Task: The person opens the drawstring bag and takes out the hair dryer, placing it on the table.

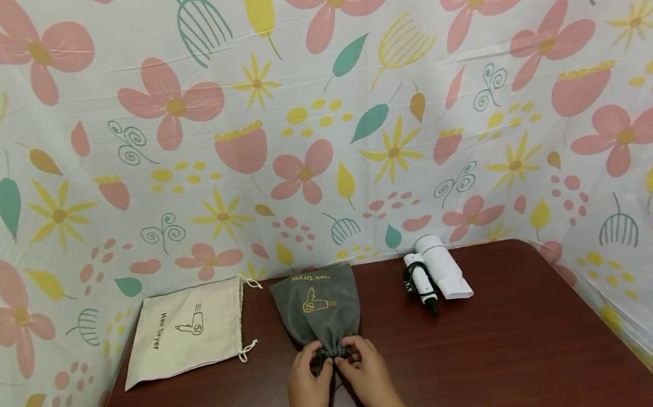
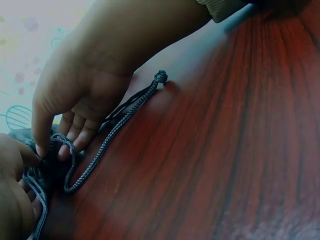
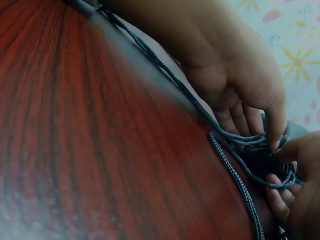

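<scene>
A dark grey drawstring bag (image 1: 318, 303) printed "Hair Dryer", with a yellow dryer drawing, lies on the table, its gathered mouth toward me. My left hand (image 1: 307, 383) pinches the gathered cloth on its left side between thumb and fingers. On the other side, my right hand (image 1: 365, 372) pinches the same neck, thumb close to the left one. Braided grey cords (image 3: 240, 187) come out between the hands and trail over the tabletop; one cord ends in a knot (image 2: 160, 76) in the left wrist view. Fingers partly hide the bag's mouth.
A cream drawstring bag (image 1: 192, 330) with a dryer print lies flat at the left. White hair-dryer parts, a handle (image 1: 421, 283) wrapped in black cord and a wider barrel (image 1: 443, 268), lie at the back right. Floral cloth (image 1: 314, 126) hangs behind the dark red table (image 1: 519, 344).
</scene>
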Motion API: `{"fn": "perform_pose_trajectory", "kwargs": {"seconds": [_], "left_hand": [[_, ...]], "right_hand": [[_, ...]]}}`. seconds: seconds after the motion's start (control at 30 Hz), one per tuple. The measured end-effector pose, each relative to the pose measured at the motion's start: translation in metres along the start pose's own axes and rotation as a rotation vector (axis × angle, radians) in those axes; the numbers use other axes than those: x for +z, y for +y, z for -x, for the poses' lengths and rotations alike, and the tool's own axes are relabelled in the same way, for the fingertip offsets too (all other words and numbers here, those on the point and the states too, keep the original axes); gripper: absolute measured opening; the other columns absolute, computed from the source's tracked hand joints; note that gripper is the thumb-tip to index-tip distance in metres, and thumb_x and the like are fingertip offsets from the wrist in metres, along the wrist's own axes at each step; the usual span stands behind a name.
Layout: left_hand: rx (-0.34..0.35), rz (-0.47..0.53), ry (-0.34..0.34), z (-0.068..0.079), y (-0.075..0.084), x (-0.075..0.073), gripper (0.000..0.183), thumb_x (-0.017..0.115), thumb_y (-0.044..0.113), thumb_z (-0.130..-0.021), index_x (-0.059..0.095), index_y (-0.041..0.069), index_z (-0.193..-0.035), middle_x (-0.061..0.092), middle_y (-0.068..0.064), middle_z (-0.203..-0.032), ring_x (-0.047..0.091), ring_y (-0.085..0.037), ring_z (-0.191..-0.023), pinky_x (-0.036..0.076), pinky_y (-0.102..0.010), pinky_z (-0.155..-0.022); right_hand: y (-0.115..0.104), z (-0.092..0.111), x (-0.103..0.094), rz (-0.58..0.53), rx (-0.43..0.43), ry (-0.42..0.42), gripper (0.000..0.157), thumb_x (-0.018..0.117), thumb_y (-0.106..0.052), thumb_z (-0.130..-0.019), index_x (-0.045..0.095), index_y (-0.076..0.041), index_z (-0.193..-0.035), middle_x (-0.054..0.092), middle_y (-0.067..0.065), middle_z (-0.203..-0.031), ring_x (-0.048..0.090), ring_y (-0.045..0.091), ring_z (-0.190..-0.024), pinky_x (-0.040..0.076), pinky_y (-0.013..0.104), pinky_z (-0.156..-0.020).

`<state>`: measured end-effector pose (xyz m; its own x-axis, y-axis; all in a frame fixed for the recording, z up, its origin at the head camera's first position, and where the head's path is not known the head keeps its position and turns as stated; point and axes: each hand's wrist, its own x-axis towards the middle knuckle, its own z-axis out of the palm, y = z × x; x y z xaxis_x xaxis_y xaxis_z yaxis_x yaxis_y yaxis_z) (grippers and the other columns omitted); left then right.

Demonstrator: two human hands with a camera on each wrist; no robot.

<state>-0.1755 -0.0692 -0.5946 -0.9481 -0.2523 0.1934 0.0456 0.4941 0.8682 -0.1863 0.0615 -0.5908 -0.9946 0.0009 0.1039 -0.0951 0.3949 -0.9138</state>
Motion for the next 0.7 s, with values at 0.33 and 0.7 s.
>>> {"fn": "perform_pose_trajectory", "kwargs": {"seconds": [0.33,0.7], "left_hand": [[0.009,0.012,0.053,-0.0012,-0.0001,0.0055,0.029,0.077,0.007,-0.085,0.069,0.013,-0.112,0.070,-0.003,-0.100,0.067,-0.017,-0.090,0.053,-0.032,-0.075],[0.000,0.032,0.078,0.0001,0.0021,0.0068,0.027,0.077,0.008,-0.084,0.067,0.016,-0.108,0.066,0.002,-0.095,0.062,-0.011,-0.084,0.050,-0.027,-0.071]], "right_hand": [[0.0007,-0.0022,0.0046,0.028,-0.009,0.025,0.025,0.071,-0.013,-0.092,0.065,-0.009,-0.115,0.057,0.005,-0.098,0.052,0.007,-0.077,0.046,0.018,-0.065],[0.0016,-0.0018,0.0041,0.055,-0.022,0.041,0.021,0.070,-0.013,-0.092,0.065,-0.015,-0.112,0.057,0.001,-0.097,0.053,0.007,-0.076,0.045,0.018,-0.065]]}}
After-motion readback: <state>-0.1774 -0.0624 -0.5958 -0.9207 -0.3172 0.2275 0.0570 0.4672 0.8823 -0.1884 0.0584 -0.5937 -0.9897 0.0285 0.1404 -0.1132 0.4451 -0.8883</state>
